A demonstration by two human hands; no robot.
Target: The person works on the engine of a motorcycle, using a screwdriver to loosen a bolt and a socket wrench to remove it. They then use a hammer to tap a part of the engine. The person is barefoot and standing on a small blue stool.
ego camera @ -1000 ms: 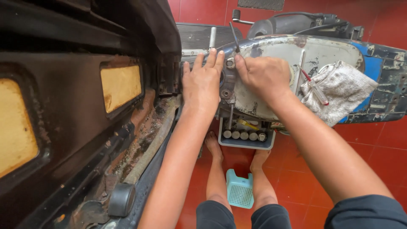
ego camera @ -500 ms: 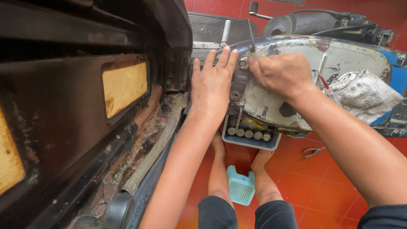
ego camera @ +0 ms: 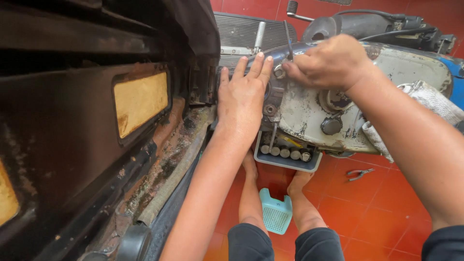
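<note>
Engine cover point(ego camera: 309, 116) under flat, spread left hand point(ego camera: 241, 99); right hand point(ego camera: 328, 63) fingers pinching tool point(ego camera: 288, 41) at its top edge.

The floor point(ego camera: 386, 212) is laid with glossy red-orange square tiles with thin pale joints, and even light gives it a soft sheen. A small pair of dark pliers point(ego camera: 358, 174) lies on it, and a pale turquoise perforated plastic stool point(ego camera: 275, 212) stands nearby. No walls or windows show.
</note>
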